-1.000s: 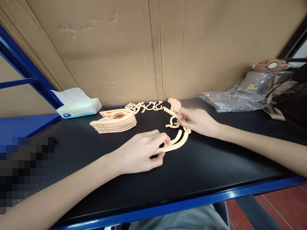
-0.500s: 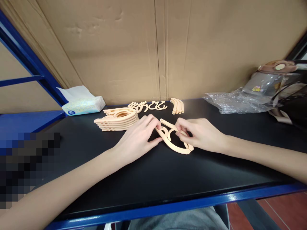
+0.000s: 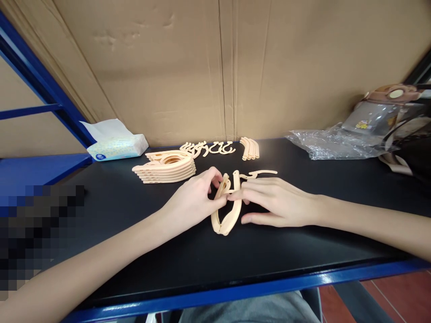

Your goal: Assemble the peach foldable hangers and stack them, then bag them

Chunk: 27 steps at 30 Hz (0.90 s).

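My left hand [image 3: 202, 193] pinches the left arm of a peach plastic folding hanger [image 3: 232, 220] between thumb and fingers. The hanger is folded into a narrow V, its joined end towards me. My right hand [image 3: 269, 202] lies on its right side, fingers stretched, thumb apart. Its index finger crosses the right arm and reaches the left thumb. Behind those fingers lies a thin curved hook piece [image 3: 262, 172]; whether it is joined to the hanger is hidden. A stack of folded hangers [image 3: 164, 172] sits beyond my left hand.
Several loose hooks [image 3: 222, 148] and short curved pieces [image 3: 249, 149] lie at the back of the black table [image 3: 188, 269]. A tissue pack [image 3: 117, 146] stands back left. Crumpled clear plastic [image 3: 330, 143], a bottle [image 3: 373, 112] and a dark bag [image 3: 414, 148] are at the right.
The hanger has turned and its arms have come close together, the joint swinging left and towards me. My right hand's pinch has loosened, and a thin hook piece now shows behind it.
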Tool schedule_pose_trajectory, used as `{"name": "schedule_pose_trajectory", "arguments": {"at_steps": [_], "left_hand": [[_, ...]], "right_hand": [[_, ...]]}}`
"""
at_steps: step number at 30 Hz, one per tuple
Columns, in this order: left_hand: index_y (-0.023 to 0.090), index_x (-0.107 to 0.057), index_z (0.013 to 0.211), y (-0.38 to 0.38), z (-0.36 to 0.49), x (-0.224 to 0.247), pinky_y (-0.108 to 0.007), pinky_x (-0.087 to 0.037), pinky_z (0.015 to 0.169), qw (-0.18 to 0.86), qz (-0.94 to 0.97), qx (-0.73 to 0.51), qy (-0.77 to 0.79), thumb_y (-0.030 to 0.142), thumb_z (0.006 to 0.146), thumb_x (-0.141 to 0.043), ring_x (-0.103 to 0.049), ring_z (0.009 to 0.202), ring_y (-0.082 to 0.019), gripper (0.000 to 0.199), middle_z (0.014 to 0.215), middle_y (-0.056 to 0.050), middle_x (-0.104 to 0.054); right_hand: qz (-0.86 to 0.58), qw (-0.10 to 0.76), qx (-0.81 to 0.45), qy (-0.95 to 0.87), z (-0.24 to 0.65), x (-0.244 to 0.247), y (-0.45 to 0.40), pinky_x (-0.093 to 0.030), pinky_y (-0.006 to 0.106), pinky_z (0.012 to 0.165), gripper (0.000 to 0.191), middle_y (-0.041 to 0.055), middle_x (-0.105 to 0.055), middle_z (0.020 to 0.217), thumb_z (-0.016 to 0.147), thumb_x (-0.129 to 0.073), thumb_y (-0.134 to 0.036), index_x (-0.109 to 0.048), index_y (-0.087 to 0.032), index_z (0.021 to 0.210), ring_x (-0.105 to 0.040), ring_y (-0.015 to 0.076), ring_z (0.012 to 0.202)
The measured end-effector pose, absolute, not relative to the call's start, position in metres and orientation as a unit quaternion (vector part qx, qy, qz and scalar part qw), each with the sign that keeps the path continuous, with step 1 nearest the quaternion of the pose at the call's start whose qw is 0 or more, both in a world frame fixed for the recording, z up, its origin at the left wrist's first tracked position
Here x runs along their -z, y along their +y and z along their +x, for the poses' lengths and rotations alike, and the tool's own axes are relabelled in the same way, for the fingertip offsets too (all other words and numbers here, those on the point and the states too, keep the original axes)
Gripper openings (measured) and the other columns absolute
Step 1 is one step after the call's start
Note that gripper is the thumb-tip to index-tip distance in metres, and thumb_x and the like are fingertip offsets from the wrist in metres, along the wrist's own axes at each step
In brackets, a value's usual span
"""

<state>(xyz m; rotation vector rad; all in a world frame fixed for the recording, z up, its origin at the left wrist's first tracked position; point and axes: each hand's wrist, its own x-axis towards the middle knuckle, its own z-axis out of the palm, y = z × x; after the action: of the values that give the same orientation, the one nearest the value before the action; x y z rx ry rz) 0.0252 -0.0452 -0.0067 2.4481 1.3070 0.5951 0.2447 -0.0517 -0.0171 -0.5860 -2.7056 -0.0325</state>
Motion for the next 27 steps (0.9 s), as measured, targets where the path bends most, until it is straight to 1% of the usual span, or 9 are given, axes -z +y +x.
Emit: {"name": "schedule_pose_trajectory", "arguments": {"at_steps": [2, 4, 8, 11, 13, 16, 20, 22, 27], "left_hand": [[0.021, -0.052, 0.095, -0.044, 0.025, 0.008, -0.027, -0.046, 0.062, 0.156, 0.850, -0.210, 0.458, 0.031, 0.078, -0.061, -0.058, 0.074, -0.015, 0.021, 0.091, 0.001, -0.063], [0.021, -0.053, 0.096, -0.042, 0.023, 0.008, -0.025, -0.045, 0.059, 0.154, 0.849, -0.213, 0.458, 0.031, 0.079, -0.061, -0.058, 0.072, -0.014, 0.021, 0.093, 0.001, -0.063], [0.019, -0.056, 0.092, -0.035, 0.019, 0.007, -0.024, -0.041, 0.053, 0.138, 0.852, -0.209, 0.459, 0.032, 0.083, -0.059, -0.058, 0.067, -0.013, 0.016, 0.089, 0.000, -0.063], [0.019, -0.058, 0.090, -0.028, 0.017, 0.007, -0.023, -0.039, 0.051, 0.122, 0.853, -0.211, 0.462, 0.036, 0.085, -0.058, -0.055, 0.059, -0.012, 0.018, 0.077, 0.001, -0.062], [0.020, -0.061, 0.088, -0.023, 0.016, 0.009, -0.024, -0.040, 0.053, 0.106, 0.861, -0.215, 0.449, 0.037, 0.086, -0.058, -0.054, 0.060, -0.012, 0.017, 0.075, 0.001, -0.061], [0.019, -0.063, 0.087, -0.017, 0.015, 0.011, -0.025, -0.041, 0.060, 0.070, 0.879, -0.210, 0.423, 0.031, 0.087, -0.058, -0.056, 0.068, -0.014, 0.013, 0.080, 0.000, -0.063], [0.018, -0.063, 0.088, -0.014, 0.015, 0.010, -0.029, -0.045, 0.073, 0.038, 0.898, -0.203, 0.389, 0.022, 0.090, -0.054, -0.059, 0.082, -0.017, 0.011, 0.090, -0.002, -0.066], [0.017, -0.064, 0.087, -0.014, 0.014, 0.010, -0.030, -0.046, 0.078, 0.028, 0.908, -0.193, 0.371, 0.019, 0.091, -0.052, -0.060, 0.087, -0.018, 0.013, 0.095, -0.003, -0.067], [0.018, -0.067, 0.098, -0.017, 0.010, 0.006, -0.032, -0.047, 0.084, 0.013, 0.918, -0.168, 0.359, 0.021, 0.093, -0.047, -0.061, 0.095, -0.019, 0.021, 0.106, -0.005, -0.066]], "right_hand": [[-0.196, 0.184, 0.072, -0.961, 0.244, 0.019, -0.052, -0.046, 0.032, 0.080, 0.029, 0.0086, -0.065, 0.100, 0.097, -0.038, -0.029, -0.058, -0.016, 0.114, -0.058, 0.0188, 0.092], [-0.177, 0.188, 0.126, -0.958, 0.244, 0.020, -0.053, -0.045, 0.030, 0.075, 0.029, 0.0064, -0.067, 0.090, 0.097, -0.036, -0.023, -0.062, -0.016, 0.109, -0.059, 0.0170, 0.083], [-0.151, 0.190, 0.184, -0.952, 0.244, 0.020, -0.055, -0.039, 0.027, 0.061, 0.029, 0.0023, -0.065, 0.072, 0.096, -0.039, -0.024, -0.065, -0.017, 0.106, -0.055, 0.0136, 0.066], [-0.153, 0.212, 0.163, -0.951, 0.244, 0.018, -0.055, -0.036, 0.027, 0.058, 0.028, 0.0006, -0.063, 0.065, 0.095, -0.043, -0.030, -0.068, -0.017, 0.097, -0.053, 0.0122, 0.060], [-0.199, 0.244, 0.132, -0.940, 0.246, 0.017, -0.051, -0.037, 0.027, 0.060, 0.029, -0.0002, -0.062, 0.063, 0.094, -0.045, -0.034, -0.070, -0.018, 0.088, -0.052, 0.0116, 0.057], [-0.324, 0.263, 0.109, -0.902, 0.252, 0.016, -0.038, -0.039, 0.027, 0.063, 0.028, 0.0020, -0.064, 0.071, 0.093, -0.047, -0.032, -0.070, -0.018, 0.089, -0.056, 0.0136, 0.066], [-0.393, 0.234, 0.107, -0.883, 0.263, 0.019, -0.017, -0.044, 0.034, 0.078, 0.032, 0.0082, -0.063, 0.100, 0.090, -0.052, -0.042, -0.069, -0.019, 0.104, -0.057, 0.0214, 0.093], [-0.388, 0.216, 0.085, -0.892, 0.265, 0.021, -0.012, -0.043, 0.037, 0.083, 0.030, 0.0076, -0.062, 0.104, 0.088, -0.053, -0.043, -0.070, -0.020, 0.098, -0.056, 0.0221, 0.096], [-0.403, 0.216, 0.009, -0.889, 0.263, 0.020, -0.011, -0.041, 0.036, 0.083, 0.018, 0.0038, -0.062, 0.097, 0.085, -0.057, -0.033, -0.064, -0.019, 0.076, -0.056, 0.0189, 0.090]]}}
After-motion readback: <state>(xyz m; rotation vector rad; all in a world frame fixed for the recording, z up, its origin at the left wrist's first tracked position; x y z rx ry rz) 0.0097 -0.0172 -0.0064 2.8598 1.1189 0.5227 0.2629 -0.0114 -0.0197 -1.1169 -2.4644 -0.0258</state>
